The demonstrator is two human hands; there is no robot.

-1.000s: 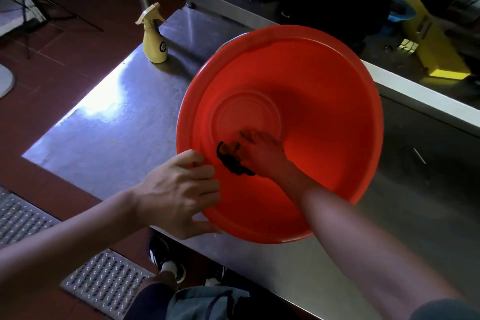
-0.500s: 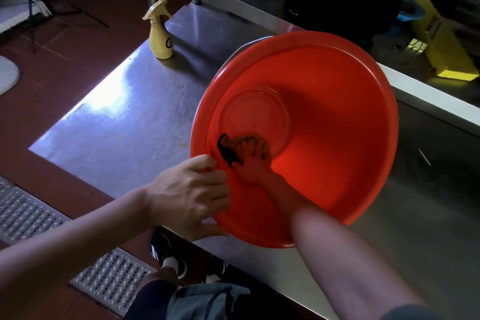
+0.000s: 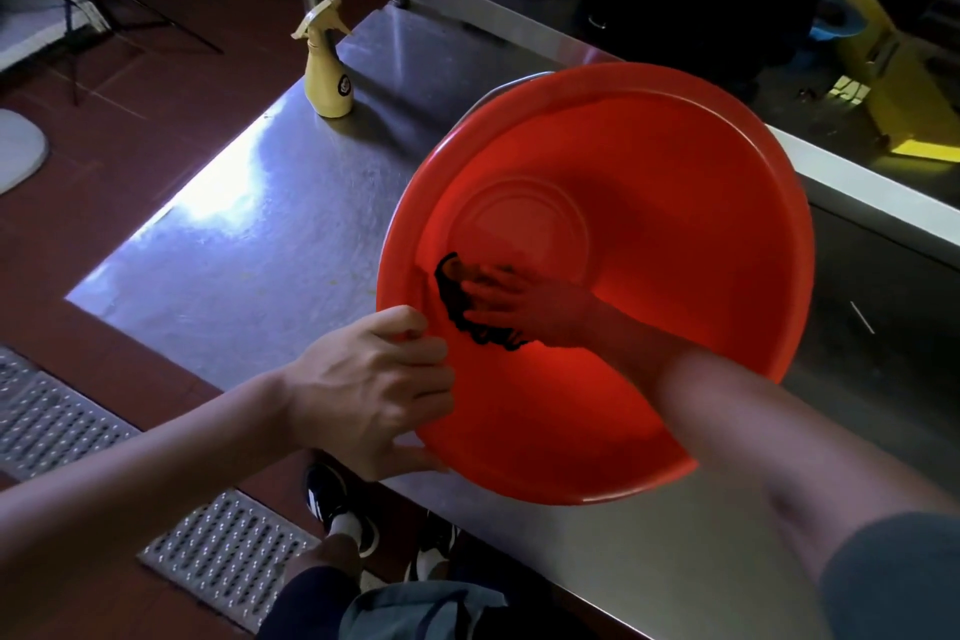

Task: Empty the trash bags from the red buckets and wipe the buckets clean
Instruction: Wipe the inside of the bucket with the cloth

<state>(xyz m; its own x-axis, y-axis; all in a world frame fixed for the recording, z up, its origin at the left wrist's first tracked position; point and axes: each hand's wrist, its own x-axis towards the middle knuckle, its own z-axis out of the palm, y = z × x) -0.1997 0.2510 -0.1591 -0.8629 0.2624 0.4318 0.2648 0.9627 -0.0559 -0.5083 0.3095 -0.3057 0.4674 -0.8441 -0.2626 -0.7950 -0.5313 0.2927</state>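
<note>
Bucket: red bucket [image 3: 675,234] sits on the steel table [image 3: 249,244], tilted, its mouth facing the camera and its rim overhanging the near table edge at 6 o'clock. No trash bag shows inside.
Bucket axis: runs from the mouth near the person down to the base at about 11 o'clock; the round base is the farthest part.
Left hand: left hand [image 3: 374,390] grips the rim at 8 o'clock of the mouth, fingers curled over the lip into the bucket, thumb underneath outside. It holds the tilt.
Right hand: right hand [image 3: 524,307] is deep inside, forearm entering over the rim at 4 o'clock. Fingers lie spread and fairly straight, pressing a dark cloth [image 3: 467,312] flat against the inner wall.
Cloth position: on the lower left wall, just below the base ring, just beside the left fingers but apart from them.
Key relation: unwiped wall lies from the right hand toward 12 and 3 o'clock; the base lies just past the fingertips at 12 o'clock. The right hand is the nearer one for both.
Step (judgement): wiping under way; emptying looks done for this bucket.
Risk (judgement): the overhang means the left grip matters.
Other: yellow spray bottle [image 3: 324,68] stands upright at 10 o'clock, well apart.
</note>
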